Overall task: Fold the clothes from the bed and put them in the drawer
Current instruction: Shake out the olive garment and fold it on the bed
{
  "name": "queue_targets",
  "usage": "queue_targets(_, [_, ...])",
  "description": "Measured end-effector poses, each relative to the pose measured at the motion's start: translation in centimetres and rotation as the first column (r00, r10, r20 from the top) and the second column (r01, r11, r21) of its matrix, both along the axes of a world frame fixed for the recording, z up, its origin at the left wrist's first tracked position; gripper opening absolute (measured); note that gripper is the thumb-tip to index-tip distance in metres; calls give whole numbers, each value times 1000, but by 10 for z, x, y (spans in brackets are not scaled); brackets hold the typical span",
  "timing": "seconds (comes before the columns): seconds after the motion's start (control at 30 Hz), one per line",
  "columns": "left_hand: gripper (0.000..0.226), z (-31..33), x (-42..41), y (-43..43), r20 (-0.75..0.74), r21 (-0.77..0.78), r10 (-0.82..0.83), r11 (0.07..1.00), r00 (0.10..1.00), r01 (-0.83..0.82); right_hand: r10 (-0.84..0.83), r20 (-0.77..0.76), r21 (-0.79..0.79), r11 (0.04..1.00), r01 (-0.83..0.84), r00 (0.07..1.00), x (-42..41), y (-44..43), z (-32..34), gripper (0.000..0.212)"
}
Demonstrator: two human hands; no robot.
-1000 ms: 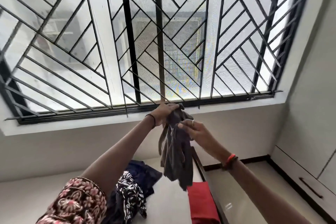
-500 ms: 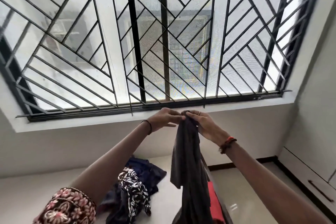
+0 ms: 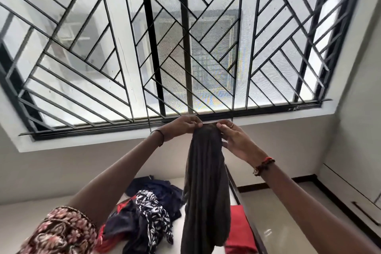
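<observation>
Head view, both arms raised in front of window grille.

Item: grey garment hangs vertical from the two hands. Top edge is bunched narrow btwn them, the rest drops in long folds. Lower end runs out of frame at bottom, in front of the bed.

L hand: fingers curled, tips pressed together on garment's top-left corner, pinching it. Thumb posn hidden, cannot tell. Thin dark band on wrist.

R hand: fingertips curled over top-right corner, gripping cloth. Thumb sits lower, lying against garment's right edge. Ring on one finger, bead bracelet on wrist. Hands nearly touch above the top edge.

On bed, left of hanging garment, an unfolded pile: navy piece furthest back, black/white print piece in front, some red fabric under it. Separate red cloth at bed's right edge, partly behind garment. Floral sleeve lower left.

Right of room: white cabinet w/ drawer front, dark bar handle, closed, well apart from hands. Glossy floor btwn bed and cabinet.
</observation>
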State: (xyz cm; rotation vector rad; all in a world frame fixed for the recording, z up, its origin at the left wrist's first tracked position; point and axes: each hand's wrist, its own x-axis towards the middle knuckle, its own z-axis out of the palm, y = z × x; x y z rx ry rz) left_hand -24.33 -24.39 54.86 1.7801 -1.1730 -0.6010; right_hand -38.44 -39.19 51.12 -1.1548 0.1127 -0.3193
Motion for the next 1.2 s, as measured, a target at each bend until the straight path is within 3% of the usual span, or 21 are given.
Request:
queue_targets(0.17, [14,0,-1,2,-99,-52,-2,999,995,-3,-36,37,50,998,34,999,2,6,5,7])
queue_targets(0.3, [27,0,-11,0,-176,-86,8,996,984,-23,-88,34,-28,996,89,996,9,11,11,10])
queue_targets(0.37, [44,2,-14,0,-176,-93,40,994,984,-57,-109,50,-51,992,112,993,12,14,16,11])
queue_targets(0.43, [59,5,-13,-1,-117,-101,39,994,992,-51,-125,75,-57,990,130,989,14,15,19,11])
queue_targets(0.57, [53,15,-6,-1,153,-24,22,1000,988,-19,-151,106,-79,984,159,983,13,17,17,10])
queue_targets(0.67, [47,25,-8,-4,215,-37,30,999,976,-22,-169,102,-97,979,178,980,13,17,7,5])
queue_targets(0.77, [22,38,-9,-6,136,-140,123,985,983,-103,-131,-32,-204,971,121,991,10,17,-15,27])
queue_targets(0.9, [22,53,5,6,109,-218,185,963,977,-158,-85,-132,-326,944,38,988,0,3,-41,62])
queue_targets(0.97, [25,57,13,16,109,-216,213,958,971,-186,-42,-146,-369,929,-15,988,-8,-8,-41,58])
queue_targets(1.03, [26,58,20,26,85,-199,226,958,970,-206,36,-174,-431,896,-109,984,-17,-21,-35,39])
queue_targets(1.2, [22,53,39,47,109,-152,229,965,967,-212,177,-328,-596,723,-349,928,-30,-58,-12,26])
